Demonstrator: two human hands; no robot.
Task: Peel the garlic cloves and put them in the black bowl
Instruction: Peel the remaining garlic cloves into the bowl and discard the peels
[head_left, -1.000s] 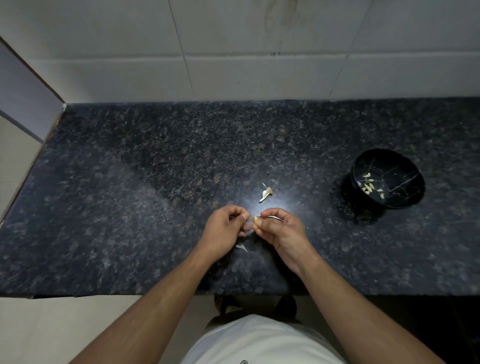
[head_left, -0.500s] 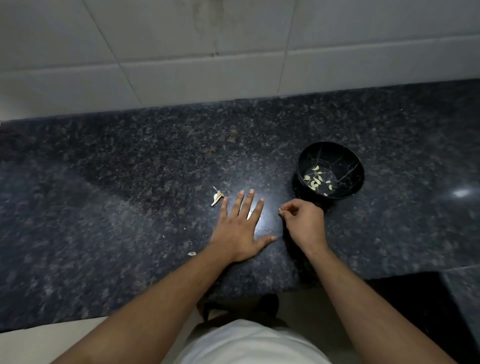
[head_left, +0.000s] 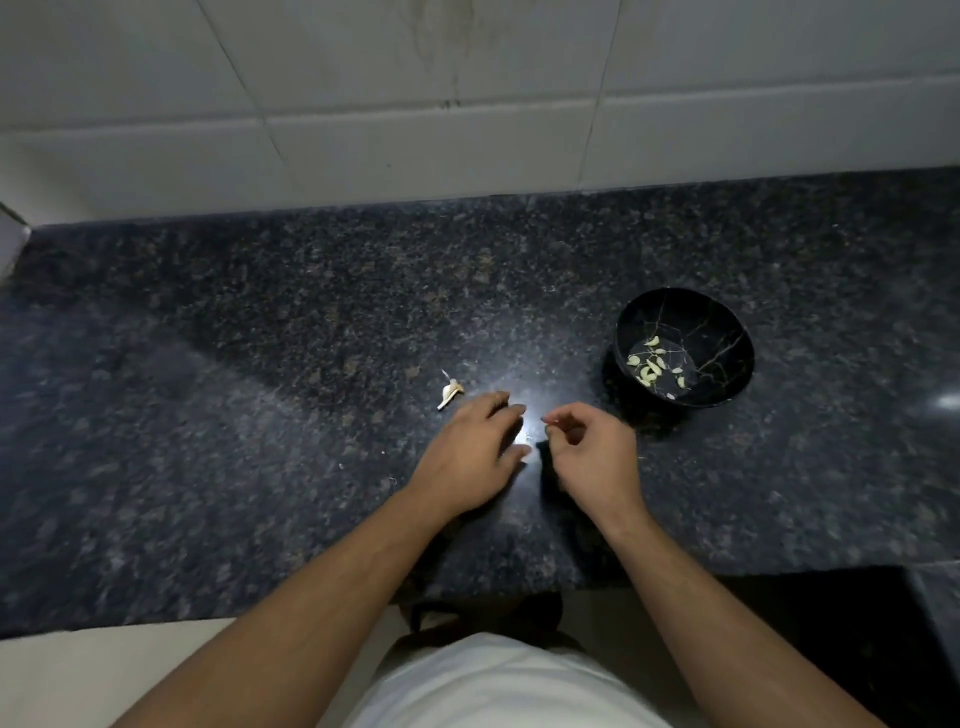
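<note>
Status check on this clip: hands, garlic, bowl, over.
Left hand flat on counter, empty. Right hand pinching something small, too small to identify. Peeled cloves in black bowl; garlic piece beside left fingertips. Nothing blocking the bowl.

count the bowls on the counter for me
1. The black bowl stands on the dark granite counter, right of the right hand, with peeled garlic cloves inside. No other bowl shows.

The left hand (head_left: 475, 447), flat and spread before, has curled its fingers and drawn back.
</note>
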